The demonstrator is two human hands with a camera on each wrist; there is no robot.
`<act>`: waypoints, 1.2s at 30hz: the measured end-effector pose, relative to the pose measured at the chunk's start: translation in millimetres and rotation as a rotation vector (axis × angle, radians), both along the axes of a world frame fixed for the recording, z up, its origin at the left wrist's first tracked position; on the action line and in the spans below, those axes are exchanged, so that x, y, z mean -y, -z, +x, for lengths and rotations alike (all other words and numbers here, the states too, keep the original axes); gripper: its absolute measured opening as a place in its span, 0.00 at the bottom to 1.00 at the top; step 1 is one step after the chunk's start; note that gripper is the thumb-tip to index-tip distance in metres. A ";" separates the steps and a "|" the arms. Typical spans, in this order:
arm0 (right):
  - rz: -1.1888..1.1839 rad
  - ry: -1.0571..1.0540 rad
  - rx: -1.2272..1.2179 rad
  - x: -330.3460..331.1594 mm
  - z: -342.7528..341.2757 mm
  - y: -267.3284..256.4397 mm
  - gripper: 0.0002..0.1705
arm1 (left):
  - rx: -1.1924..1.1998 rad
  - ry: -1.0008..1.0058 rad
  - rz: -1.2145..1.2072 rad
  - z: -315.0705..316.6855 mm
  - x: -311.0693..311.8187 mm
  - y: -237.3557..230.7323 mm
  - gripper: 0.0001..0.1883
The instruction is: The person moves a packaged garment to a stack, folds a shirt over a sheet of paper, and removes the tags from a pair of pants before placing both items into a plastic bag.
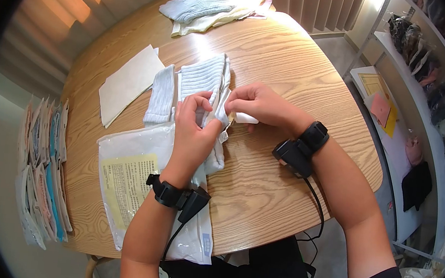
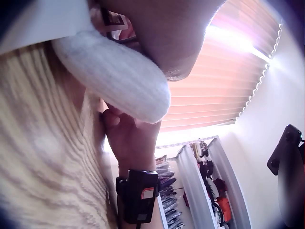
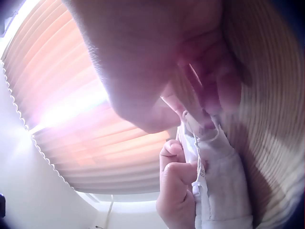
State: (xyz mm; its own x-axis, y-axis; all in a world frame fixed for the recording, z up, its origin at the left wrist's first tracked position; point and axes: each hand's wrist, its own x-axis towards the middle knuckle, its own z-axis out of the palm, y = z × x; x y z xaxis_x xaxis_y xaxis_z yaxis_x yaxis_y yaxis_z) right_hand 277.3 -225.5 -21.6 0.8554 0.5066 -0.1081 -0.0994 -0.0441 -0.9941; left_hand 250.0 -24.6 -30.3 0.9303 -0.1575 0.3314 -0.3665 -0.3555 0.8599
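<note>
A folded pale-blue ribbed knit garment [image 1: 202, 77] with a white lining lies on the wooden table. My left hand [image 1: 195, 130] grips its near edge, thumb and fingers curled around the fabric. On the other side of that edge, my right hand [image 1: 264, 106] pinches a white and beige paper tag [image 1: 245, 118]. In the right wrist view a white string [image 3: 196, 143] runs from the tag down to the garment, beside a small printed label [image 3: 201, 177]. The rounded white fold of the garment [image 2: 116, 78] fills the middle of the left wrist view, covering part of the right hand.
A clear plastic bag [image 1: 169, 155] with a yellow printed panel lies under my left forearm. White sheets [image 1: 128, 85] are at the left. More folded clothes [image 1: 214, 8] lie at the far edge. Packed garments [image 1: 43, 169] hang at the left; a shelf rack [image 1: 427, 95] stands right.
</note>
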 end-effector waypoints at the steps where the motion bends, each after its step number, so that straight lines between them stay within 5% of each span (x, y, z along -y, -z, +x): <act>1: -0.032 -0.001 0.072 -0.8 0.6 3.2 0.08 | 0.009 0.002 0.005 0.5 -0.3 0.9 0.12; 6: -0.077 -0.010 0.332 -0.2 6.8 13.0 0.07 | 0.015 -0.007 0.009 -0.9 1.4 -0.8 0.12; 8: 0.033 -0.033 0.057 1.5 1.2 2.0 0.11 | 0.021 -0.004 0.015 0.1 0.3 1.1 0.12; 14: 0.159 -0.047 -0.044 6.0 9.7 8.9 0.16 | 0.009 -0.008 0.011 -0.9 1.1 -0.7 0.12; 30: 0.428 -0.037 -0.189 18.8 5.4 2.2 0.14 | 0.046 -0.006 0.062 -0.1 0.1 1.1 0.12; 36: 0.506 0.012 -0.158 15.4 6.0 5.5 0.13 | 0.177 0.009 0.331 -8.4 3.8 -8.9 0.12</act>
